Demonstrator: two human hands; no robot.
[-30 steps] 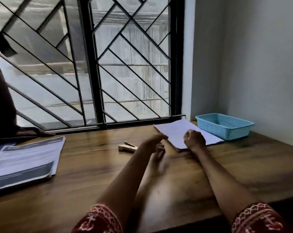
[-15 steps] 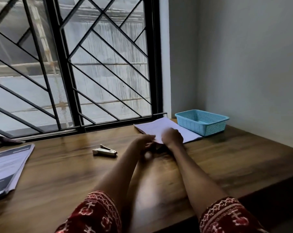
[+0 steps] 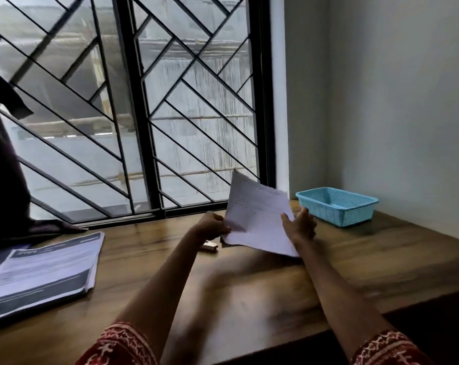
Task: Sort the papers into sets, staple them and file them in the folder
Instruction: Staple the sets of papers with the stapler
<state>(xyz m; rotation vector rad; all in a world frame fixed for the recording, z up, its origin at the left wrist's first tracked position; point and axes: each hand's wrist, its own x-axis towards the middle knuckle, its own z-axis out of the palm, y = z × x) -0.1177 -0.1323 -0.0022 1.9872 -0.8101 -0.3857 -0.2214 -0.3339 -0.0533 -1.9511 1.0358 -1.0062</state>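
A thin set of white papers [image 3: 257, 217] is lifted and tilted up above the wooden table [image 3: 249, 285], in front of the window. My left hand [image 3: 210, 227] pinches its lower left edge. My right hand [image 3: 299, 225] is against its right edge with the fingers spread upward. A small stapler [image 3: 209, 245] lies on the table just below my left hand, partly hidden by it. A thicker stack of printed papers [image 3: 41, 270] with dark bands lies flat at the left of the table.
A light blue plastic basket [image 3: 337, 206] stands at the back right by the wall. Another person's dark sleeve and hand [image 3: 52, 227] rest at the far left by the window sill. The table's front right edge drops off near my right forearm.
The white papers lay flat on the table by the basket; both hands have now lifted them upright. The view has swung left, bringing the printed stack back in.
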